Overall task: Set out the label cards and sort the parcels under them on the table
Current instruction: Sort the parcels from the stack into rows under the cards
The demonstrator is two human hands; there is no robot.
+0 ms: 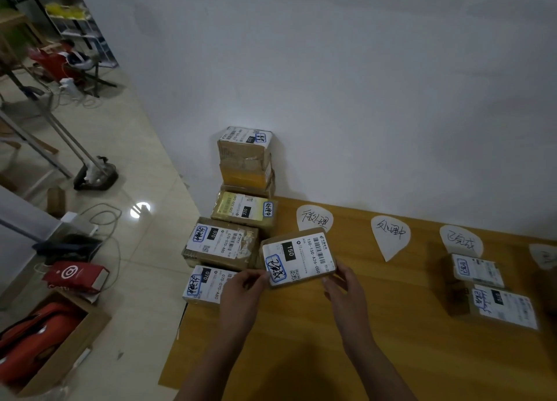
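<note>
While in both hands' grip — parcel [298,257] lengthwise front-to-back.

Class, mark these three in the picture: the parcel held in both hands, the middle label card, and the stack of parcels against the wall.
held parcel [298,257], head view, on its white shipping label.
middle label card [390,234], head view, on its handwriting.
parcel stack [244,156], head view, on the brown side of the top box.

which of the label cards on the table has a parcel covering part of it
The leftmost label card. The parcel held by both hands, left hand and right hand, overlaps its near edge. The middle card lies fully uncovered.
</note>
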